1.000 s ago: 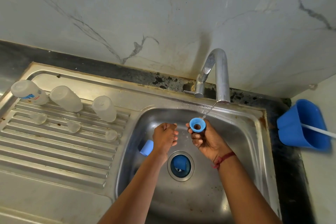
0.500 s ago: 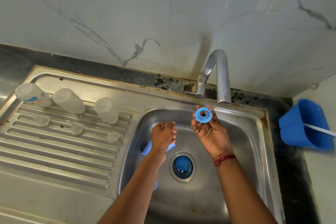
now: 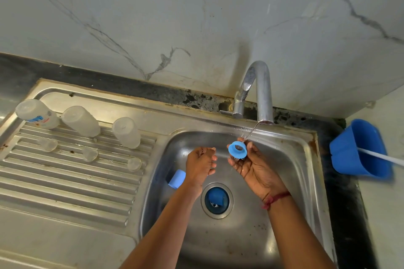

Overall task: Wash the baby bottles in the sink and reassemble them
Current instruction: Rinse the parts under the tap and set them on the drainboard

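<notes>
My right hand [image 3: 254, 166] holds a blue bottle ring [image 3: 237, 149] in its fingertips under a thin stream from the tap [image 3: 261, 91]. My left hand [image 3: 201, 165] hangs over the sink basin [image 3: 290, 172] with fingers loosely curled and nothing visible in it. A blue cap [image 3: 177, 178] lies in the basin left of that hand. Another blue piece [image 3: 216, 198] sits in the drain. Three clear bottles [image 3: 125, 132] stand upside down on the drainboard [image 3: 65, 181], with three clear teats [image 3: 133, 164] in front of them.
A blue plastic holder [image 3: 360, 148] with a white stick in it leans on the dark counter at the right. A marble wall rises behind the sink.
My right hand lifted the blue ring up under the tap's stream and turned it. My left hand stayed over the basin.
</notes>
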Demonstrator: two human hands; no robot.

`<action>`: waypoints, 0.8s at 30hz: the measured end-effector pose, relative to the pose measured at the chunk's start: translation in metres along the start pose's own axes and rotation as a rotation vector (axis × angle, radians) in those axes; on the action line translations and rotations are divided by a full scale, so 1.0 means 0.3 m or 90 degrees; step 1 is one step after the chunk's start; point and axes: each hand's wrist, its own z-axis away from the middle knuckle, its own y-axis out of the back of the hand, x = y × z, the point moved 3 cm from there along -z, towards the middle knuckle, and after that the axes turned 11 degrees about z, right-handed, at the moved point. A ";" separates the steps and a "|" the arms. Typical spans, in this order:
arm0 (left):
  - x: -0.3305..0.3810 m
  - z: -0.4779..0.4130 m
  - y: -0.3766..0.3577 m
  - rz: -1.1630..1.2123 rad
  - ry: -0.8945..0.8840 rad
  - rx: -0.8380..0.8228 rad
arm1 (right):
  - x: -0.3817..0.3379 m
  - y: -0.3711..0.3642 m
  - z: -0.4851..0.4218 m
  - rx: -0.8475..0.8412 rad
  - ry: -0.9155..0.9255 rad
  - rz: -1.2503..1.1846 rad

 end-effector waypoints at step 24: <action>-0.038 0.055 0.071 -0.087 0.020 -0.027 | -0.007 -0.027 0.091 0.191 0.022 0.427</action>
